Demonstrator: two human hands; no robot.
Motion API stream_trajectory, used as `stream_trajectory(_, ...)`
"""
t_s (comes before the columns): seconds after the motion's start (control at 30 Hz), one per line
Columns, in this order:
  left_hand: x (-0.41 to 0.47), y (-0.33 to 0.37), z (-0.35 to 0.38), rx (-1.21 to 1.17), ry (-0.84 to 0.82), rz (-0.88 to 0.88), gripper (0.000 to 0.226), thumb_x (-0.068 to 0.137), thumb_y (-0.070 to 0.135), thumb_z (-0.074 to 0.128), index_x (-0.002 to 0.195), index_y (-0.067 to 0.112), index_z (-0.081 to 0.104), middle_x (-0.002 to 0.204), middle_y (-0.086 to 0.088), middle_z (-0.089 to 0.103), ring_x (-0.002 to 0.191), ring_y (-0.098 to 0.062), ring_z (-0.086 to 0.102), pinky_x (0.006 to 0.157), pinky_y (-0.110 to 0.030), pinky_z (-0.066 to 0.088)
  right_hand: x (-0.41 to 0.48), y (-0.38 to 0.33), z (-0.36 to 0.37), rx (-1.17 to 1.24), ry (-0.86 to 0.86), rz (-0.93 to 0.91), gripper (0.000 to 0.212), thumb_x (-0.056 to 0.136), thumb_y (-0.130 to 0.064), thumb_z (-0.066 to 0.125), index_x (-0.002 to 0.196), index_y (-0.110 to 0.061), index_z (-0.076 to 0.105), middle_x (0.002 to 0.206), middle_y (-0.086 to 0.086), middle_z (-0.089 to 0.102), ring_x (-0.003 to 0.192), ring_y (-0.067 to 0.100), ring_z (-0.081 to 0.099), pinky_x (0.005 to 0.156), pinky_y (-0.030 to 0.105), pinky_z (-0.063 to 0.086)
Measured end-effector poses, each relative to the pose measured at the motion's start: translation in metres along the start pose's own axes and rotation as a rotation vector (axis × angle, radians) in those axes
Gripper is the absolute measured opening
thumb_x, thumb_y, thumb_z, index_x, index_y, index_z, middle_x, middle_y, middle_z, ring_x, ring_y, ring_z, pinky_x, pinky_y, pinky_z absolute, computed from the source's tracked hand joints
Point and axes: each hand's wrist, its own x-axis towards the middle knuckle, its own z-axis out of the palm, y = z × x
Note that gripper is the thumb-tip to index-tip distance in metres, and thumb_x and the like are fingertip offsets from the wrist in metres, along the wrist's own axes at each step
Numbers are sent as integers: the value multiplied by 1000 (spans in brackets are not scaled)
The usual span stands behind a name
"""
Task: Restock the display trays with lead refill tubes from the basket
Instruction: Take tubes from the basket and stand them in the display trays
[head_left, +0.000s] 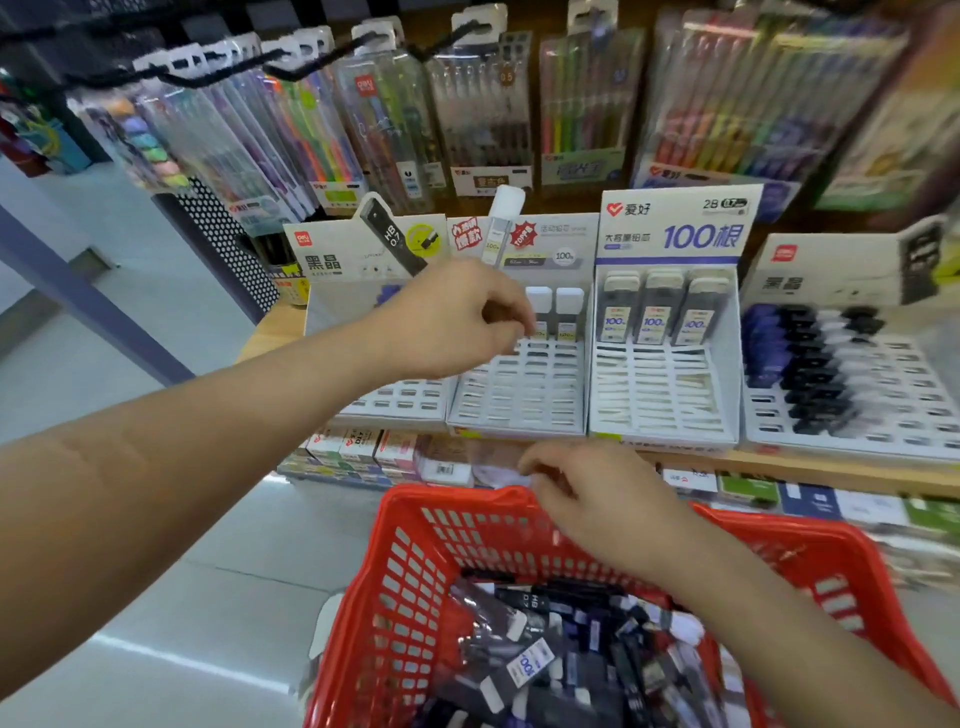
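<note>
A red basket (410, 566) in front of me holds several dark lead refill tubes (540, 654). On the shelf stand several white display trays. My left hand (457, 322) reaches over the second tray (519, 400), its fingertips curled round a white-capped tube (540, 304) in the back row; another tube (569, 309) stands beside it. My right hand (587, 499) hovers over the basket's far rim with curled fingers; something pale shows under them, too blurred to name. The third tray (665, 400) has three tubes (654, 312) at the back. The fourth tray (883, 415) carries several blue, black and white tubes.
Packs of pens (483, 104) hang on hooks above the trays. Boxed stationery (358, 447) fills the lower shelf behind the basket. A tray at the far left (400, 402) lies partly under my left forearm. Pale floor tiles (156, 571) lie to the left.
</note>
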Motion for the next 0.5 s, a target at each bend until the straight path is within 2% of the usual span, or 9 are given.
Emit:
stream_trajectory(0.07, -13, 28, 13, -9, -122, 77, 15, 85, 15, 64, 93, 23, 75, 79, 8, 71, 72, -4, 62, 72, -25, 51, -19, 14, -9, -71, -112, 41, 20, 97, -28, 48, 104, -25, 66, 90, -6, 66, 83, 15, 59, 77, 35, 51)
stream_trajectory(0.13, -31, 45, 39, 43, -249, 143, 18, 86, 18, 61, 94, 27, 74, 79, 13, 69, 73, -3, 61, 71, -23, 49, -40, 35, -6, -146, -229, 91, 19, 96, -26, 48, 96, -21, 67, 88, -2, 67, 81, 19, 59, 76, 36, 51)
stream_trajectory(0.23, -65, 52, 101, 220, -477, 226, 25, 87, 21, 53, 102, 28, 72, 98, 9, 72, 89, -13, 64, 79, -26, 50, -72, 74, 18, -247, -362, 213, 13, 92, -22, 49, 83, -21, 59, 88, 4, 66, 85, 28, 61, 74, 40, 53)
stream_trajectory(0.3, -87, 46, 148, 307, -621, 218, 28, 87, 20, 49, 106, 27, 69, 107, 5, 71, 98, -20, 63, 81, -30, 51, -94, 97, 42, -278, -463, 315, 12, 91, -22, 51, 96, -16, 61, 95, 8, 66, 94, 32, 63, 76, 37, 53)
stream_trajectory(0.37, -110, 36, 192, 285, -749, 127, 29, 88, 17, 47, 107, 23, 68, 106, -2, 70, 96, -26, 63, 77, -32, 51, -114, 113, 64, -247, -541, 408, 29, 94, -26, 54, 116, -10, 60, 113, 15, 65, 103, 34, 62, 81, 33, 51)
stream_trajectory(0.43, -135, 26, 234, 270, -876, 58, 27, 90, 13, 46, 103, 16, 68, 100, -9, 69, 89, -28, 62, 69, -33, 50, -132, 125, 85, -217, -585, 480, 47, 97, -34, 54, 135, -8, 48, 134, 18, 54, 120, 35, 53, 92, 35, 48)
stream_trajectory(0.5, -161, 18, 271, 284, -925, 53, 25, 90, 13, 46, 106, 16, 66, 104, -10, 65, 92, -28, 60, 70, -37, 52, -147, 131, 107, -190, -600, 560, 68, 98, -41, 53, 151, -9, 25, 153, 21, 29, 138, 39, 35, 107, 41, 37)
